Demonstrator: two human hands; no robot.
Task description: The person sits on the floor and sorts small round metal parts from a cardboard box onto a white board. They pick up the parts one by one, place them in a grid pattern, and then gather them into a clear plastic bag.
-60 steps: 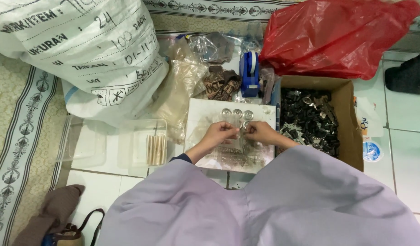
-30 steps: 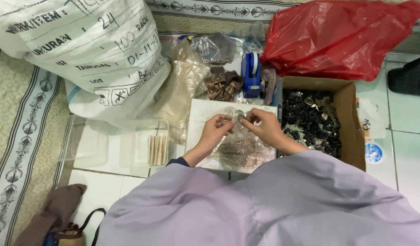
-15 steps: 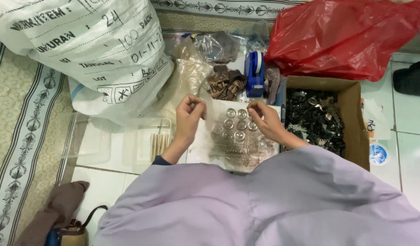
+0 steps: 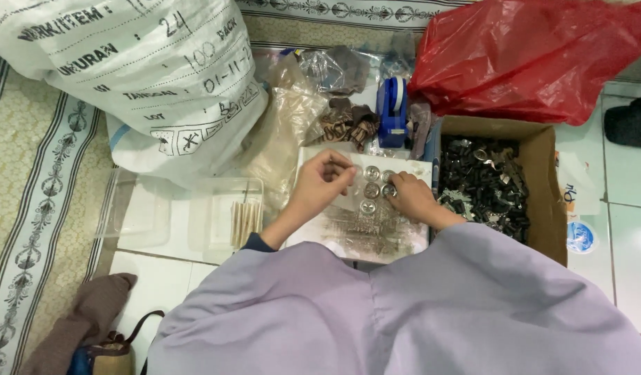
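I see both hands over a white board (image 4: 412,244) on the floor, kept close so small parts stay within reach. My left hand (image 4: 322,182) pinches something tiny, too small to tell. My right hand (image 4: 409,196) rests curled beside round silver buttons (image 4: 371,189), shiny and rimmed, lying flat in loose rows on the board.
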